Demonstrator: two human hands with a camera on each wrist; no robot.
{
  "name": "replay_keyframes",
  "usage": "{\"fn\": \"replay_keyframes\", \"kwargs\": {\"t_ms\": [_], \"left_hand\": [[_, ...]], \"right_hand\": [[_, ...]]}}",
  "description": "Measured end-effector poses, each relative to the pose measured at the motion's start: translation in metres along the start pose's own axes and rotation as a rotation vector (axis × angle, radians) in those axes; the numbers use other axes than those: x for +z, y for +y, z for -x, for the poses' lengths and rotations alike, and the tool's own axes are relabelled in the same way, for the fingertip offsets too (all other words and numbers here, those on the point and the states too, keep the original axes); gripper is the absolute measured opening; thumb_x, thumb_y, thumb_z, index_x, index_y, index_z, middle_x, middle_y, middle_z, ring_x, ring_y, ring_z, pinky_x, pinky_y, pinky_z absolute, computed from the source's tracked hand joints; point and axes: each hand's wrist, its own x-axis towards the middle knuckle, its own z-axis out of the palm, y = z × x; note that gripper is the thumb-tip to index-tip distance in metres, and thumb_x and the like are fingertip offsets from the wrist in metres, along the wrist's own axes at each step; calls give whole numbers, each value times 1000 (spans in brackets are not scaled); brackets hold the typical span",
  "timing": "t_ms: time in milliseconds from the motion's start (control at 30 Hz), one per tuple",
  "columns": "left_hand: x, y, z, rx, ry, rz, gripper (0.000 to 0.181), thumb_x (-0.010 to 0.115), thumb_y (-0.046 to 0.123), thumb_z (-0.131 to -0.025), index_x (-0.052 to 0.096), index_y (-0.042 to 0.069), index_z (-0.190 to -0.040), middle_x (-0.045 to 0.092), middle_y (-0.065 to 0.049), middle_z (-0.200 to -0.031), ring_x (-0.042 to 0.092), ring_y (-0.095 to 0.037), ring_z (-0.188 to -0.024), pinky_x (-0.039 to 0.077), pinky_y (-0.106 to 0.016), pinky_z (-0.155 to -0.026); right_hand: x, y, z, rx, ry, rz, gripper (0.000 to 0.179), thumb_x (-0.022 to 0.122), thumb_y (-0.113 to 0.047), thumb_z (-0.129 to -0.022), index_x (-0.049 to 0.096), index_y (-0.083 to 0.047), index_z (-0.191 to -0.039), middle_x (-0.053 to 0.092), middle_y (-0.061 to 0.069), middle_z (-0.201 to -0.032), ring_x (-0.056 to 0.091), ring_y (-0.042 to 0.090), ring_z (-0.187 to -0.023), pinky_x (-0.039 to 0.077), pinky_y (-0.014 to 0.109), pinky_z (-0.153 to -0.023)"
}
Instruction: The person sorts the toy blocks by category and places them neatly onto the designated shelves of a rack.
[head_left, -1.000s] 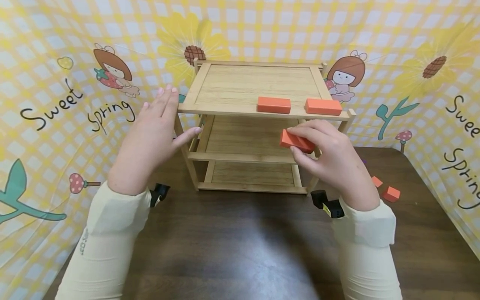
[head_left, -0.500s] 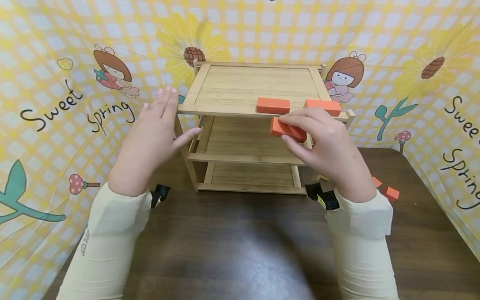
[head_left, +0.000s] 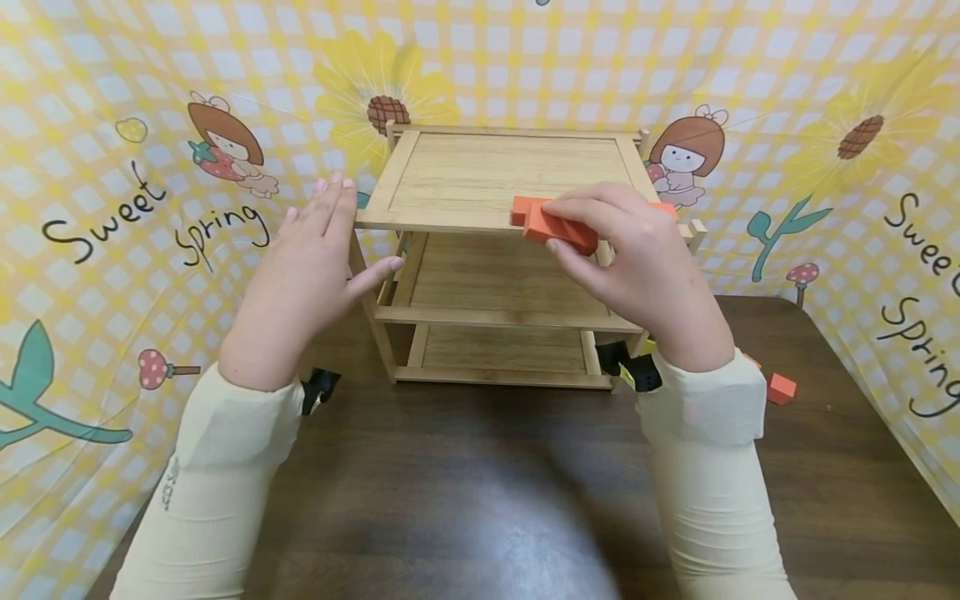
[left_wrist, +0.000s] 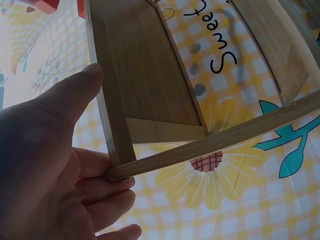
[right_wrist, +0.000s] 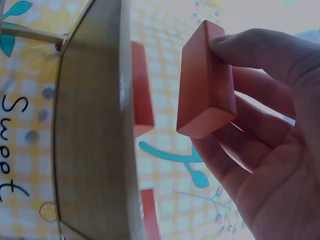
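Note:
An orange rectangular block (head_left: 558, 232) is pinched between the thumb and fingers of my right hand (head_left: 637, 258), at the front edge of the wooden shelf's top board (head_left: 480, 171). In the right wrist view, the held block (right_wrist: 197, 82) stands apart from a second orange block (right_wrist: 142, 92) resting on the board. That resting block is mostly covered by my hand in the head view; a third block (head_left: 667, 209) peeks out near the right corner. My left hand (head_left: 292, 287), fingers straight, touches the shelf's front left corner; its thumb (left_wrist: 75, 87) lies along the front edge.
Below the top board are a middle tier (head_left: 487, 275) and a bottom tier (head_left: 502, 348). On the dark wooden table (head_left: 450, 500), a small orange block (head_left: 782, 388) lies at the right, beside another partly hidden by the sleeve. A yellow checked cloth (head_left: 510, 58) surrounds the shelf.
My right hand has carried the orange block up and to the left, from before the middle tier to the top board's front edge. The left hand has stayed at the corner.

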Motion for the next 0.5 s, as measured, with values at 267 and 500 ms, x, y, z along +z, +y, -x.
{"fn": "replay_keyframes", "kwargs": {"t_ms": [267,500], "left_hand": [[0,-1,0,5,8,-1,94,57,54,-100,14,-4,-160,15,-23,-166,13,-36,-154,14,-62,-120],[0,-1,0,2,6,5,94,58,53,-100,13,-3,-160,16,-23,-165,14,-36,-154,13,-61,-121]], "right_hand": [[-1,-8,-14,-28,-4,-19,26,77,-7,-89,75,0,-114,72,13,-109,63,22,-97,50,28,-85],[3,-9,-30,-73,-6,-52,22,77,-6,-89,75,1,-110,72,14,-104,62,24,-93,49,33,-86]]}}
